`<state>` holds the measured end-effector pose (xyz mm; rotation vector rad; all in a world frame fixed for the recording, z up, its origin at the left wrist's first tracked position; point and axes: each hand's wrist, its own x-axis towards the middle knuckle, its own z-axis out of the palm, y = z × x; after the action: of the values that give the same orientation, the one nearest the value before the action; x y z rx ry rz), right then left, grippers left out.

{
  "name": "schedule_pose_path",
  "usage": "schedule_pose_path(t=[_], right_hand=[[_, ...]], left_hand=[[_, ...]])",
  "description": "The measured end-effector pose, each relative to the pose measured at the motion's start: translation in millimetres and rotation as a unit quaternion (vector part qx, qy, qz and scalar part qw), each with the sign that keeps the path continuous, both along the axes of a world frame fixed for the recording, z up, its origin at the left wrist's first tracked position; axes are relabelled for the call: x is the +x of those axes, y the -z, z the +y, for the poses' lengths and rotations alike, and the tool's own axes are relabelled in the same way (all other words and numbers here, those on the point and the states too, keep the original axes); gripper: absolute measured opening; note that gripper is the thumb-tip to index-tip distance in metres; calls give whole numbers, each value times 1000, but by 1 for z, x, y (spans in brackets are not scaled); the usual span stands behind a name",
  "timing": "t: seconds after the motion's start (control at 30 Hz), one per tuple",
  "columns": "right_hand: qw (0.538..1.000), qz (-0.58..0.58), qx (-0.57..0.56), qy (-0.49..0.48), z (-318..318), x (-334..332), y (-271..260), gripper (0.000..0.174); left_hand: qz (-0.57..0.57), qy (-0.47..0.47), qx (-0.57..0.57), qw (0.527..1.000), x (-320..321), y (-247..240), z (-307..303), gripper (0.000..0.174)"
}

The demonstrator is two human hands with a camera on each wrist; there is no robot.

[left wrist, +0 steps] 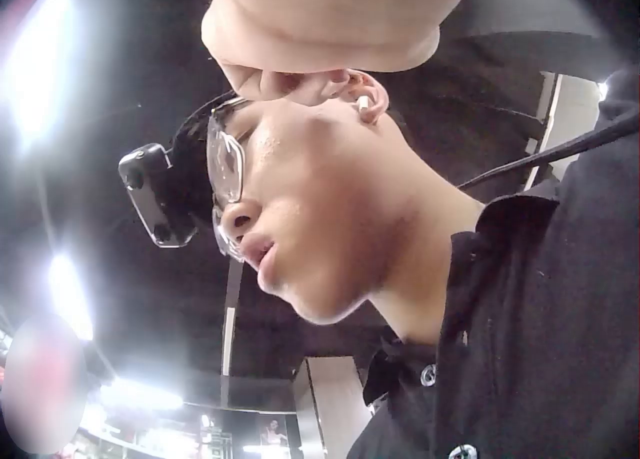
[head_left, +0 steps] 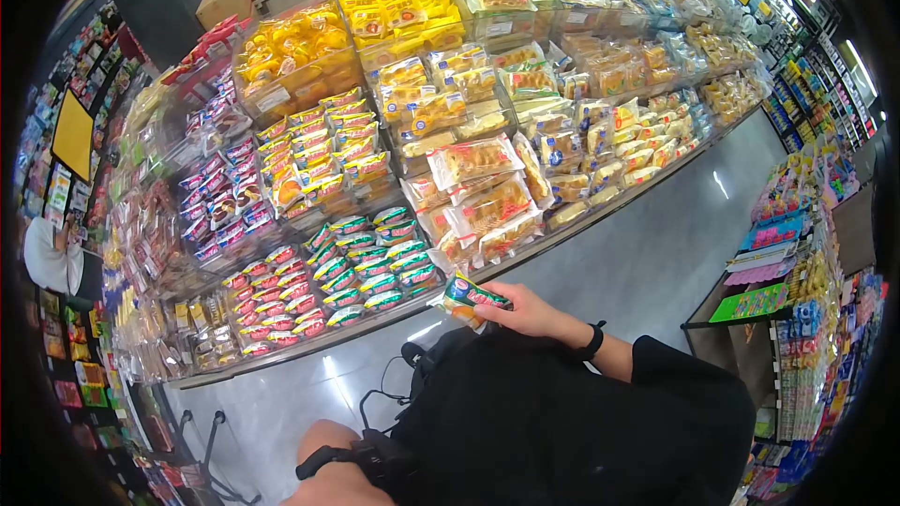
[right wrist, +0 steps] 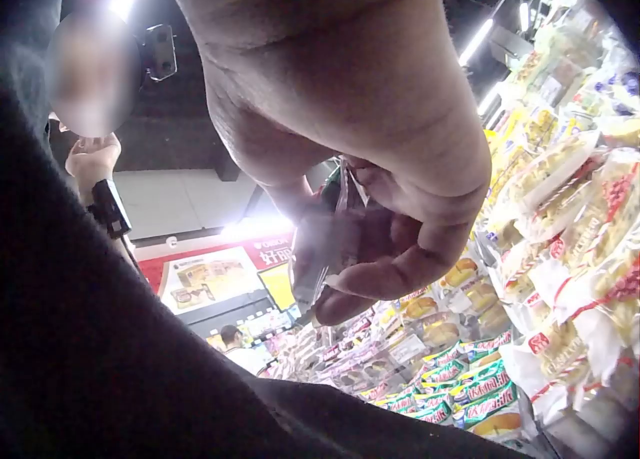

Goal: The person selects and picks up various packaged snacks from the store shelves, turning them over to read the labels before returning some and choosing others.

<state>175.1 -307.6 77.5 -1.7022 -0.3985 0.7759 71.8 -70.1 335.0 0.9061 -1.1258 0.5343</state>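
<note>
In the head view, the right hand (head_left: 532, 311) grips a small packet (head_left: 464, 298), green and blue with a clear part, in front of the display edge. Seen from the right wrist, that hand (right wrist: 350, 109) has its fingers and thumb curled round the crinkled clear packet (right wrist: 325, 244). The left hand (left wrist: 320, 29) is raised beside the person's head, its fingers bent near the glasses (left wrist: 225, 159); whether they hold anything is hidden. Only the left forearm with a black wrist strap shows at the bottom of the head view.
A tiered display holds green packets (head_left: 361, 267), red packets (head_left: 277, 295), yellow bags (head_left: 295, 52) and large clear bread packs (head_left: 492, 206). To the right stands a rack with a bright green tray (head_left: 750, 303). Another person (head_left: 52, 258) is at the far left.
</note>
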Motion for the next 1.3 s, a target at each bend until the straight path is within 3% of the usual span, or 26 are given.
schedule_pose_path(t=[0.07, 0.17, 0.33, 0.43, 0.57, 0.7, 0.73, 0.87, 1.3], right_hand=[[1000, -8, 3, -3, 1, 0, 3, 51], [1000, -8, -13, -7, 1, 1, 1, 50], [1000, 15, -7, -1, -1, 1, 4, 50], [1000, 30, -2, 5, -2, -4, 9, 49], [1000, 7, -5, 8, -3, 1, 17, 48], [999, 30, -18, 15, -3, 2, 13, 49], [999, 32, -17, 14, -3, 3, 13, 49], [999, 46, -7, 16, -2, 4, 18, 49], [999, 46, -8, 11, 6, 6, 28, 50]], left_hand=[[68, 42, 43, 996, 2, -1, -4, 13], [38, 102, 22, 994, 7, -1, -8, 13], [68, 1, -41, 997, -1, -8, -21, 20], [17, -12, -68, 997, 5, -6, -25, 24], [-15, 66, 3, 998, 14, -4, -17, 25], [-2, 32, 4, 999, 7, 8, -16, 8], [0, 21, 32, 999, 4, 10, -9, 18], [14, 7, 50, 999, -3, 20, -10, 28], [10, 26, 115, 993, -3, 29, -7, 29]])
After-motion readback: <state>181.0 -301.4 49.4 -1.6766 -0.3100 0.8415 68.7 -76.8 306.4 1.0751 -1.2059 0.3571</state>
